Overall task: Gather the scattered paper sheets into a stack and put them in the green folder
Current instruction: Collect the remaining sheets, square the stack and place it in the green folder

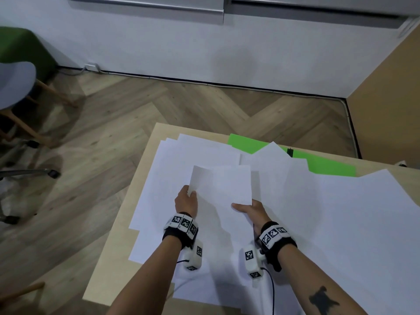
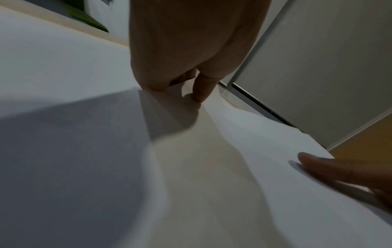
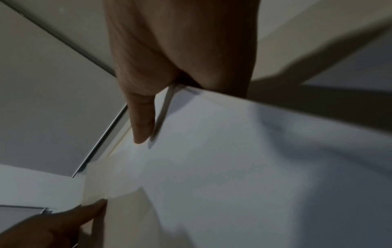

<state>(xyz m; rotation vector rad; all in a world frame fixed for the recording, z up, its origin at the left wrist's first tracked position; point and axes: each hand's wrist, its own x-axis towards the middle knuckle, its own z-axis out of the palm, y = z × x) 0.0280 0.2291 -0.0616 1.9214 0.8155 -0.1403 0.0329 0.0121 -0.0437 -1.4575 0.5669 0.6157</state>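
Both hands hold a thin bundle of white sheets (image 1: pixel 221 185) raised above the table. My left hand (image 1: pixel 187 200) pinches its near left corner, thumb on top. My right hand (image 1: pixel 247 209) grips the near right corner, thumb lying across the paper. The left wrist view shows the left thumb (image 2: pixel 202 89) pressed on the held sheets (image 2: pixel 212 167). In the right wrist view the right thumb (image 3: pixel 144 124) lies on the held sheets (image 3: pixel 233 159), whose edges show layered. Many more white sheets (image 1: pixel 329 212) lie spread over the table. The green folder (image 1: pixel 325 165) lies at the far edge, partly covered by paper.
The light wooden table (image 1: pixel 147 151) ends at a left edge with herringbone floor beyond it. A grey chair (image 1: pixel 16 85) and a green seat (image 1: pixel 20 46) stand at the far left. A small black clip (image 1: pixel 290 152) sits on the folder. A wooden panel (image 1: pixel 391 92) rises at right.
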